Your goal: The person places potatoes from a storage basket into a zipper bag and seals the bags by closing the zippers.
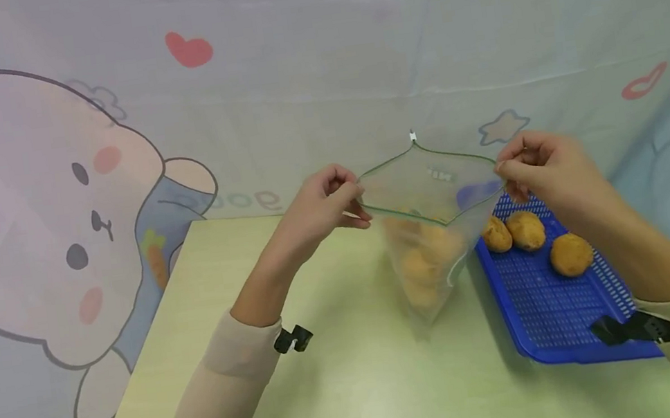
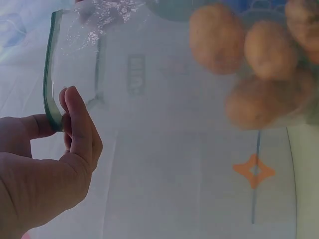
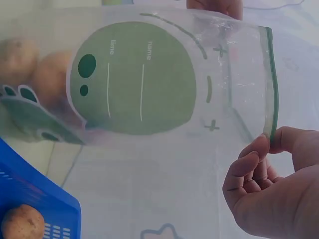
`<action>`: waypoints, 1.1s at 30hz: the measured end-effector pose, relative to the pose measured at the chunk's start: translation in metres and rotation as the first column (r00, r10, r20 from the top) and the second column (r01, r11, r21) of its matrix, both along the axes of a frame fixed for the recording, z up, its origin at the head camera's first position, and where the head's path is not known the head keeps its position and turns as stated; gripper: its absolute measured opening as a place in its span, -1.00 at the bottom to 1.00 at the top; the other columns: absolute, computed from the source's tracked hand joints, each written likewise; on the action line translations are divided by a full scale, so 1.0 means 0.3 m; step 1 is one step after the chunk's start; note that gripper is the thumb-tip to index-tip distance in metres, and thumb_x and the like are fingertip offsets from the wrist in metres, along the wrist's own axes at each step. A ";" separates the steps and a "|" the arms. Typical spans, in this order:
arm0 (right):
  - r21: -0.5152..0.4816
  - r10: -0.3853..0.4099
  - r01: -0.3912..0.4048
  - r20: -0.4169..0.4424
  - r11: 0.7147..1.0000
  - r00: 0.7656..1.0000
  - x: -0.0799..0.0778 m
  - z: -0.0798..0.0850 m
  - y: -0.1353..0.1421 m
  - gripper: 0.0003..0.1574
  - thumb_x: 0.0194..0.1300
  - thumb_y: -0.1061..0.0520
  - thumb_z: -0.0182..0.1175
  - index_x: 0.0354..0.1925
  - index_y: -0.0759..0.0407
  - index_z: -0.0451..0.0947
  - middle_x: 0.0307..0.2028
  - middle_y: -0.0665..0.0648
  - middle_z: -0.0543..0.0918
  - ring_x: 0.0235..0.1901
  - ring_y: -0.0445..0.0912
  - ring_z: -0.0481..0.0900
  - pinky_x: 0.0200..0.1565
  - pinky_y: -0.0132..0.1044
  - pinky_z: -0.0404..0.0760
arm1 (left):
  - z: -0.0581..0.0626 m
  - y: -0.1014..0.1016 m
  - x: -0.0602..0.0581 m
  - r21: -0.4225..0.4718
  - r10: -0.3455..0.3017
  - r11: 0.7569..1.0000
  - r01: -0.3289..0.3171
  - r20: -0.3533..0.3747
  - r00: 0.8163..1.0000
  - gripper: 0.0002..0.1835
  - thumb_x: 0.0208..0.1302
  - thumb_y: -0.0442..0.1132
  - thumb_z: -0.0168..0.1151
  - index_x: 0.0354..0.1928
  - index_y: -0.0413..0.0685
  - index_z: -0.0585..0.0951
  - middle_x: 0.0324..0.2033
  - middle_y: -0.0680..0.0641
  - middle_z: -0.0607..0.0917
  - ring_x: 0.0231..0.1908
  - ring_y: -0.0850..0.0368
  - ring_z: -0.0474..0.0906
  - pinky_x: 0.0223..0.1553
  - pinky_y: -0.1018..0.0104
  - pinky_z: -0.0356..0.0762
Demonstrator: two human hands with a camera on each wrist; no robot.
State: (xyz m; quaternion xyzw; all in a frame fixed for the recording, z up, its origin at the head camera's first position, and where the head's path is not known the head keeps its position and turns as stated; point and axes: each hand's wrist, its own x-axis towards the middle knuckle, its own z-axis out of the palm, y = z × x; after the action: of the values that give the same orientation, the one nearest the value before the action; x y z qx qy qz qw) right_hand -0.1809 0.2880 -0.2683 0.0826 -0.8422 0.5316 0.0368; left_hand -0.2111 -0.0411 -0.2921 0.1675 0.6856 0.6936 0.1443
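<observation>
A clear zip bag point(image 1: 422, 254) with a green-lined mouth hangs between my two hands, its mouth spread wide. My left hand point(image 1: 324, 203) pinches one corner of the rim between thumb and fingers. At the opposite corner, my right hand point(image 1: 546, 165) pinches the rim the same way. Several potatoes point(image 2: 264, 59) lie in the bottom of the bag, blurred by its plastic. A green printed panel point(image 3: 139, 79) with "name" and "time" on it shows on the bag's side in the right wrist view. A small white slider point(image 1: 412, 137) sits at the far point of the mouth.
Right of the bag, a blue basket point(image 1: 562, 320) stands on the pale table point(image 1: 357, 387). Inside it lie several potatoes, one point(image 1: 571, 254) near the middle and others toward its far left. A printed cloth point(image 1: 292, 68) hangs behind the table.
</observation>
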 end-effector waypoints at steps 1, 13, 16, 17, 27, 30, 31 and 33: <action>0.008 0.005 -0.005 -0.001 1.000 1.000 0.002 0.004 -0.006 -0.73 0.42 0.14 0.19 -0.14 0.39 0.49 -0.53 0.13 0.60 -0.54 0.00 0.48 -0.51 -0.25 0.59 | -0.001 -0.009 0.000 0.002 0.005 1.000 -0.005 0.006 1.000 -0.84 0.46 -0.28 0.07 -0.09 -0.25 0.42 -0.27 -0.17 0.53 -0.23 -0.23 0.67 -0.12 0.05 0.75; -0.023 0.035 -0.034 0.047 0.999 0.998 0.004 -0.026 -0.048 -0.68 0.44 0.08 0.20 -0.08 0.35 0.51 -0.41 0.16 0.66 -0.44 0.04 0.59 -0.41 -0.21 0.70 | 0.093 -0.040 -0.038 0.001 0.071 0.998 -0.071 -0.028 0.997 -0.88 0.43 -0.32 0.07 -0.12 -0.25 0.45 -0.29 -0.19 0.54 -0.17 -0.39 0.61 -0.15 0.03 0.75; -0.011 0.052 -0.051 0.082 0.999 0.995 -0.004 -0.068 -0.052 -0.71 0.46 0.06 0.18 -0.06 0.28 0.52 -0.35 0.17 0.68 -0.37 0.06 0.63 -0.38 -0.20 0.72 | 0.122 -0.022 -0.041 -0.028 0.060 0.998 -0.062 -0.069 0.996 -0.85 0.42 -0.31 0.06 -0.12 -0.29 0.45 -0.29 -0.23 0.56 -0.22 -0.33 0.64 -0.17 0.04 0.76; -0.009 0.056 -0.055 0.096 0.998 0.994 -0.007 -0.086 -0.049 -0.71 0.46 0.06 0.18 -0.06 0.28 0.52 -0.34 0.20 0.68 -0.36 0.08 0.63 -0.37 -0.19 0.72 | 0.124 -0.009 -0.041 -0.043 0.049 0.998 -0.052 -0.080 0.996 -0.84 0.42 -0.30 0.06 -0.12 -0.30 0.46 -0.28 -0.24 0.57 -0.23 -0.31 0.65 -0.18 0.04 0.76; 0.074 0.060 -0.076 0.203 0.994 0.977 -0.004 -0.254 0.070 -0.64 0.48 0.01 0.15 -0.03 0.31 0.46 -0.31 0.25 0.64 -0.43 0.04 0.63 -0.39 -0.18 0.71 | 0.063 0.155 0.020 -0.162 -0.100 0.983 0.089 -0.058 0.993 -0.87 0.40 -0.29 0.09 -0.15 -0.24 0.49 -0.34 -0.25 0.64 -0.35 -0.10 0.71 -0.23 0.10 0.78; 0.105 0.092 -0.113 0.193 0.988 0.977 0.002 -0.278 0.104 -0.68 0.49 0.05 0.13 -0.04 0.31 0.47 -0.35 0.23 0.63 -0.43 0.05 0.63 -0.38 -0.18 0.73 | 0.022 0.192 0.032 -0.144 -0.126 0.983 0.117 -0.055 0.990 -0.87 0.41 -0.27 0.11 -0.16 -0.23 0.50 -0.35 -0.25 0.64 -0.34 -0.12 0.72 -0.23 0.09 0.77; 0.109 0.096 -0.119 0.196 0.987 0.976 0.003 -0.288 0.112 -0.69 0.48 0.06 0.14 -0.06 0.32 0.47 -0.37 0.22 0.63 -0.43 0.04 0.63 -0.38 -0.18 0.73 | 0.006 0.202 0.035 -0.134 -0.128 0.984 0.120 -0.050 0.991 -0.87 0.42 -0.27 0.12 -0.16 -0.22 0.50 -0.34 -0.25 0.64 -0.34 -0.13 0.72 -0.21 0.07 0.77; 0.117 0.109 -0.133 0.195 0.984 0.975 0.003 -0.307 0.129 -0.71 0.48 0.09 0.14 -0.06 0.34 0.46 -0.38 0.21 0.62 -0.44 0.03 0.62 -0.38 -0.18 0.73 | -0.028 0.219 0.038 -0.111 -0.125 0.987 0.120 -0.045 0.991 -0.87 0.42 -0.25 0.14 -0.15 -0.20 0.51 -0.32 -0.24 0.65 -0.33 -0.14 0.72 -0.19 0.04 0.77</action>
State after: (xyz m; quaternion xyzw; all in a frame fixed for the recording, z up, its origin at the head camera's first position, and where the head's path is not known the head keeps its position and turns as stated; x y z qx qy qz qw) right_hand -0.1800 0.3268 -0.3605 0.0855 -0.8679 0.4826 -0.0807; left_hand -0.1998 0.0246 -0.3005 0.2191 0.7139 0.6408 0.1779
